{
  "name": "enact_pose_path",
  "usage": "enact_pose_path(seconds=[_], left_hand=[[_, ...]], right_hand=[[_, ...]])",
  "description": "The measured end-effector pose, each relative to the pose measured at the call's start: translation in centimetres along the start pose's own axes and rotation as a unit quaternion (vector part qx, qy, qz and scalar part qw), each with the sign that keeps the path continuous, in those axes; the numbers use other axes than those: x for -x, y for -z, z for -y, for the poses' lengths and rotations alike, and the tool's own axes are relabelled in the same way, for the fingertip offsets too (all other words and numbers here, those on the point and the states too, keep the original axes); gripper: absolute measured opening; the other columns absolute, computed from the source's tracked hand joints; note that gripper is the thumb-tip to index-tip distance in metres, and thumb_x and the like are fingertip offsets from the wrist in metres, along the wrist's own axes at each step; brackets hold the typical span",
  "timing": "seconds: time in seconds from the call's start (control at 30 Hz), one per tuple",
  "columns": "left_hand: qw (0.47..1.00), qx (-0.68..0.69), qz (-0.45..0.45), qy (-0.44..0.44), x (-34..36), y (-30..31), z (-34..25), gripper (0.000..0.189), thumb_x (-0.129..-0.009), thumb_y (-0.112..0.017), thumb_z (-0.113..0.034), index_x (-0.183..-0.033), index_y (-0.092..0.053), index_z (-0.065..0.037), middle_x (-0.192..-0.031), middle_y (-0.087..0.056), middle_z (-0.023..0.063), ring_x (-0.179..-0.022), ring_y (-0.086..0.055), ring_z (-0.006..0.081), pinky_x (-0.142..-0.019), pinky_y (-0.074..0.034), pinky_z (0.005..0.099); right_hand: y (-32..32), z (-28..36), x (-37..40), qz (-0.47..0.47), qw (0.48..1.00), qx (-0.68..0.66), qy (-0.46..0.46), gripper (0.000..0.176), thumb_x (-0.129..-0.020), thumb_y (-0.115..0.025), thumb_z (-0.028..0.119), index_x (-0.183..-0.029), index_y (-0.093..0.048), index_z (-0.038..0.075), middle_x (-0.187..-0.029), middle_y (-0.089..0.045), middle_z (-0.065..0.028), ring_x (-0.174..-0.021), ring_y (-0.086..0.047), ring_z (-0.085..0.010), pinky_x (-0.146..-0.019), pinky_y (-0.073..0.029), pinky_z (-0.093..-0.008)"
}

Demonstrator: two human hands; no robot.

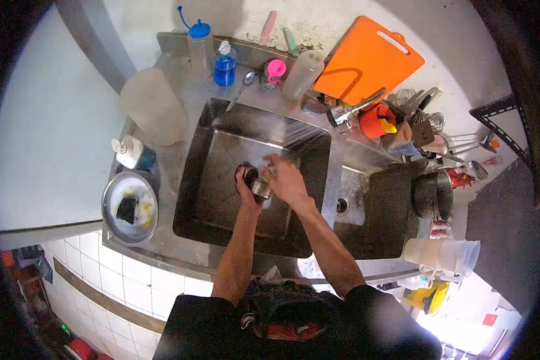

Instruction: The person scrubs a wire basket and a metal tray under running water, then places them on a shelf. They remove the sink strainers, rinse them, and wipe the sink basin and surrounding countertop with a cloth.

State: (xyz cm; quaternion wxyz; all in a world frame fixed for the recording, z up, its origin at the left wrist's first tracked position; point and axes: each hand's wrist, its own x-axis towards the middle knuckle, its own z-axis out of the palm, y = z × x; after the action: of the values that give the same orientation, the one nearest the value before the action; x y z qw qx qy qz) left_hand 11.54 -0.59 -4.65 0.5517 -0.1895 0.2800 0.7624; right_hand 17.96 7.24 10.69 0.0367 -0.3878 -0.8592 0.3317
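Over the large sink basin (222, 162), my left hand (245, 187) is wrapped round a small metal cup (260, 189), with a dark part beside it that I cannot make out. My right hand (282, 179) is just to the right of the cup, its fingers bent and raised near the rim; what it holds, if anything, is too small to tell. Water sprays from the faucet (341, 116) at the upper right toward the hands.
A metal bowl (107, 207) with suds and a dark sponge stands at the left. Bottles, a spoon (241, 91) and an orange cutting board (369, 60) line the back. Utensils, a pot (433, 195) and plastic jugs (441, 255) crowd the right, beside a second basin (372, 210).
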Motion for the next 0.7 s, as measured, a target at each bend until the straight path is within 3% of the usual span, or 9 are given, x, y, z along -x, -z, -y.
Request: enact_pose_path(seconds=[0.13, 0.17, 0.23, 0.27, 0.37, 0.43, 0.57, 0.63, 0.7], left_hand=[[0.994, -0.068, -0.082, -0.035, 1.3, 3.1, -0.1, 0.064, -0.089, -0.047, -0.063, -0.131, -0.049, -0.014, -0.114, -0.060, 0.0071, -0.102, -0.061, 0.0239, -0.079, -0.054, 0.0426], [0.994, -0.063, -0.087, -0.037, 2.9, 2.2, -1.0, 0.058, -0.089, -0.048, -0.061, -0.124, -0.052, -0.015, -0.108, -0.062, 0.0057, -0.096, -0.062, 0.0230, -0.074, -0.055, 0.0420], [0.993, -0.054, -0.095, -0.037, 6.0, 0.3, -2.4, 0.047, -0.089, -0.051, -0.058, -0.110, -0.056, -0.016, -0.095, -0.064, 0.0030, -0.083, -0.064, 0.0211, -0.066, -0.056, 0.0408], [0.995, -0.078, -0.054, -0.031, 6.4, 1.3, -2.9, 0.048, -0.089, -0.051, -0.058, -0.111, -0.056, -0.016, -0.097, -0.063, 0.0024, -0.085, -0.064, 0.0213, -0.064, -0.055, 0.0419], [0.991, -0.084, -0.063, -0.083, 7.1, 1.4, -3.7, 0.049, -0.089, -0.050, -0.058, -0.113, -0.055, -0.015, -0.102, -0.062, 0.0031, -0.091, -0.063, 0.0214, -0.070, -0.055, 0.0418], [0.988, -0.106, -0.059, -0.091, 7.6, 1.0, -5.2, 0.055, -0.089, -0.051, -0.059, -0.120, -0.054, -0.014, -0.110, -0.060, 0.0054, -0.098, -0.062, 0.0220, -0.079, -0.054, 0.0416], [0.978, -0.143, -0.108, -0.108, 8.0, 2.8, -6.8, 0.059, -0.088, -0.054, -0.059, -0.123, -0.053, -0.012, -0.113, -0.059, 0.0069, -0.099, -0.061, 0.0211, -0.079, -0.054, 0.0398], [0.976, -0.179, -0.080, -0.094, 8.9, 0.6, -7.7, 0.059, -0.089, -0.053, -0.059, -0.124, -0.052, -0.012, -0.109, -0.060, 0.0056, -0.095, -0.062, 0.0198, -0.078, -0.054, 0.0387], [0.975, -0.190, -0.081, -0.083, 7.8, 1.1, -6.8, 0.059, -0.089, -0.054, -0.059, -0.125, -0.051, -0.013, -0.103, -0.061, 0.0032, -0.083, -0.064, 0.0177, -0.070, -0.055, 0.0362]], right_hand=[[2.0, 6.4, -1.8, -0.182, 0.963, -0.094, 0.175, 0.035, -0.091, -0.064, 0.023, -0.119, -0.056, 0.003, -0.108, -0.064, -0.0150, -0.097, -0.064, -0.0307, -0.085, -0.051, -0.0400], [2.7, 7.7, -2.4, -0.218, 0.947, -0.103, 0.211, 0.034, -0.092, -0.064, 0.021, -0.118, -0.056, 0.003, -0.107, -0.065, -0.0138, -0.095, -0.065, -0.0291, -0.084, -0.051, -0.0388], [2.9, 8.9, -3.9, -0.155, 0.949, -0.237, 0.137, 0.032, -0.093, -0.063, 0.021, -0.118, -0.056, 0.002, -0.106, -0.065, -0.0114, -0.095, -0.064, -0.0237, -0.083, -0.050, -0.0352], [3.0, 9.2, -4.4, -0.121, 0.939, -0.304, 0.099, 0.031, -0.093, -0.062, 0.020, -0.118, -0.056, 0.002, -0.106, -0.065, -0.0102, -0.095, -0.063, -0.0210, -0.082, -0.050, -0.0334], [-0.7, 3.3, -7.5, -0.138, 0.790, -0.595, -0.055, 0.026, -0.095, -0.061, 0.018, -0.115, -0.057, 0.003, -0.103, -0.063, -0.0083, -0.092, -0.060, -0.0148, -0.081, -0.048, -0.0287], [-0.3, 0.4, -5.9, -0.357, 0.867, -0.347, 0.019, 0.026, -0.094, -0.063, 0.020, -0.113, -0.058, 0.002, -0.102, -0.063, -0.0075, -0.089, -0.058, -0.0157, -0.080, -0.046, -0.0288], [8.3, 0.6, -3.8, -0.665, 0.727, -0.165, 0.043, 0.038, -0.089, -0.069, 0.028, -0.107, -0.056, -0.002, -0.100, -0.061, -0.0068, -0.093, -0.055, -0.0168, -0.085, -0.043, -0.0304], [13.2, -1.4, -4.1, -0.426, 0.833, -0.352, 0.016, 0.030, -0.083, -0.075, 0.018, -0.099, -0.058, -0.001, -0.098, -0.063, -0.0093, -0.090, -0.058, -0.0169, -0.080, -0.046, -0.0330], [14.7, -4.2, -5.3, -0.348, 0.880, -0.323, -0.017, 0.032, -0.082, -0.076, 0.017, -0.103, -0.059, 0.001, -0.097, -0.064, -0.0068, -0.090, -0.058, -0.0163, -0.081, -0.046, -0.0332]])
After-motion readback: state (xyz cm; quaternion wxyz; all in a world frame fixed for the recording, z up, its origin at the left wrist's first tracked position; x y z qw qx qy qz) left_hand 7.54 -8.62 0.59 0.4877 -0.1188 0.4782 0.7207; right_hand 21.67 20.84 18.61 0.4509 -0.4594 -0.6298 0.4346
